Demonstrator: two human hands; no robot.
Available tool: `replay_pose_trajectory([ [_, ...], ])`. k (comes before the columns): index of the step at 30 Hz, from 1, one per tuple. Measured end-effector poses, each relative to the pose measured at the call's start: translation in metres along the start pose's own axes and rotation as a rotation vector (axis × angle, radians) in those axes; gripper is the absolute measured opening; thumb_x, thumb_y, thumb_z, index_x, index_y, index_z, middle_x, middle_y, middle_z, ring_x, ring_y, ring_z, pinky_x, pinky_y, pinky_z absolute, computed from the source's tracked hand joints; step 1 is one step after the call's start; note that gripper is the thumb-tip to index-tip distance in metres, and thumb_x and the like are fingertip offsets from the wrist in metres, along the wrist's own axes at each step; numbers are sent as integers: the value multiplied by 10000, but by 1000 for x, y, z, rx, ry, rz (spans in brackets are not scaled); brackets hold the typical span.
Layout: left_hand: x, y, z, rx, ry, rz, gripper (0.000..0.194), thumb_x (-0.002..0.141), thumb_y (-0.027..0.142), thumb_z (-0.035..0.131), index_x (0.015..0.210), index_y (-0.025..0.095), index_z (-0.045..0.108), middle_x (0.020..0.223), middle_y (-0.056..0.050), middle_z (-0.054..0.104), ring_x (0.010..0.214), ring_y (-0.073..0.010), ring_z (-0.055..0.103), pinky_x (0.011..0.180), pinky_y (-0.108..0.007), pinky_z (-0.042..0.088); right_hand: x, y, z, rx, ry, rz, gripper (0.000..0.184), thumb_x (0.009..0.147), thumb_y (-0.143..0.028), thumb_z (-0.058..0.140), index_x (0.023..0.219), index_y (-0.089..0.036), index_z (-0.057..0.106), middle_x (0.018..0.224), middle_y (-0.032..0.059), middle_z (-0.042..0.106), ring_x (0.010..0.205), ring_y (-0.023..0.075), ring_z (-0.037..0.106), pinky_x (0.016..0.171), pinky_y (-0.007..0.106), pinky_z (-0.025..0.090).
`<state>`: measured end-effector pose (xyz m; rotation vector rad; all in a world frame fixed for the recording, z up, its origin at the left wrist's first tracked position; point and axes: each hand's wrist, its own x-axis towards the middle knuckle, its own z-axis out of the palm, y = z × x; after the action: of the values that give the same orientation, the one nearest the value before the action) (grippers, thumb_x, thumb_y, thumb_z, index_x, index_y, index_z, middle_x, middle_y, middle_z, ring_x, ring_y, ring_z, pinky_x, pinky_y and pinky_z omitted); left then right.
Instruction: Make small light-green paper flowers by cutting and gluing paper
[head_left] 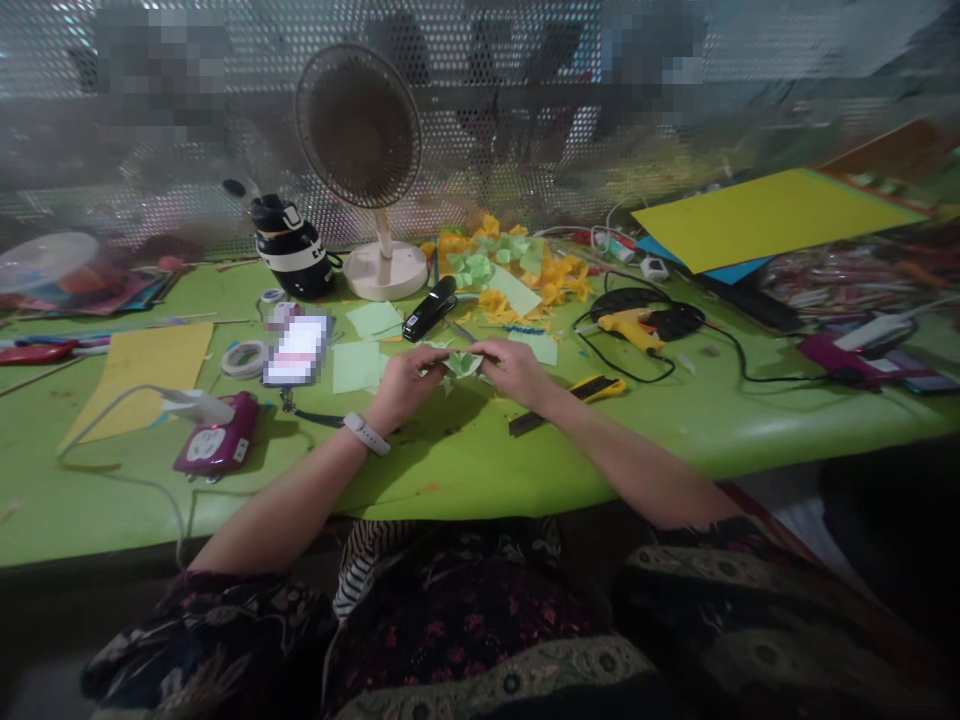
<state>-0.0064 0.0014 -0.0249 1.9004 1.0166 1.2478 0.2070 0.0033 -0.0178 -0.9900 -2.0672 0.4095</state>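
Between my two hands is a small folded green paper flower (463, 365), held just above the table. My left hand (411, 382) pinches its left side, and my right hand (516, 370) pinches its right side. Close by lie green paper squares (355, 367), one to the left and another green sheet (534, 348) behind my right hand. A black stapler (430, 308) rests behind my hands. Under my right wrist is a yellow-and-black utility knife (598, 389). Farther back, orange and green paper flowers (517, 265) are heaped together.
A desk fan (384, 268) and a black bottle (294, 255) stand at the back. At left are a phone (298, 350), a tape roll (245, 359) and a purple power adapter (218, 437). On the right, a corded yellow glue gun (631, 328) lies near yellow card (772, 218).
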Motion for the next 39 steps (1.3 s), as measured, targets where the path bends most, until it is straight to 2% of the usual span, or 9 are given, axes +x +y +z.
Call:
replay_pose_trajectory([
  [6, -1, 1, -2, 79, 22, 50, 205, 732, 181, 682, 870, 267, 806, 878, -53, 775, 823, -248, 682, 838, -368, 508, -2, 1, 2, -66, -34, -6, 222, 912, -164, 538, 1012, -202, 733, 980, 77, 759, 847, 217, 672, 774, 337, 491],
  [9, -1, 2, -2, 148, 4, 72, 189, 765, 185, 667, 876, 262, 799, 907, -65, 772, 855, -257, 684, 860, -374, 506, -2, -1, 3, -94, -61, -10, 235, 925, -160, 515, 1034, -194, 720, 987, 81, 754, 854, 215, 670, 772, 328, 486],
  [16, -4, 7, 0, 503, -77, 113, 241, 866, 164, 567, 1010, 210, 755, 999, -84, 774, 879, -228, 703, 828, -337, 531, -4, -5, 5, -201, -84, -17, 232, 934, -130, 468, 1013, -166, 683, 976, 100, 738, 837, 211, 658, 734, 308, 459],
  [20, -8, 14, 2, 659, -80, 117, 248, 914, 180, 521, 1037, 185, 736, 991, -97, 776, 844, -221, 709, 763, -307, 523, -5, -8, 9, -216, -74, -10, 206, 914, -125, 472, 985, -164, 662, 935, 96, 725, 799, 204, 639, 722, 301, 443],
  [26, -11, 23, 4, 813, -132, 21, 276, 956, 246, 486, 1066, 159, 724, 854, -105, 761, 676, -218, 672, 616, -291, 443, -5, -18, 13, -77, -80, 60, 184, 875, -129, 480, 904, -172, 657, 790, 48, 693, 719, 181, 606, 712, 285, 418],
  [31, -14, 25, 9, 753, -114, -55, 302, 969, 261, 478, 1125, 160, 716, 849, -105, 759, 674, -216, 674, 638, -289, 454, -3, -26, 14, -25, -63, 150, 180, 859, -129, 482, 841, -181, 653, 735, 30, 681, 701, 179, 606, 706, 280, 407],
  [35, -21, 23, 18, 572, -108, -36, 377, 978, 237, 440, 1280, 153, 649, 1060, -139, 765, 823, -234, 718, 752, -321, 528, -3, -29, 13, -19, -23, 191, 171, 862, -141, 476, 778, -190, 616, 719, 27, 671, 680, 171, 593, 679, 273, 400],
  [39, -29, 12, 25, 406, -157, -24, 550, 945, 167, 422, 1494, 142, 448, 1315, -179, 671, 1106, -283, 692, 946, -425, 546, -5, -29, 14, -62, -21, 186, 190, 866, -168, 461, 790, -179, 634, 738, 47, 682, 664, 174, 579, 684, 292, 425],
])
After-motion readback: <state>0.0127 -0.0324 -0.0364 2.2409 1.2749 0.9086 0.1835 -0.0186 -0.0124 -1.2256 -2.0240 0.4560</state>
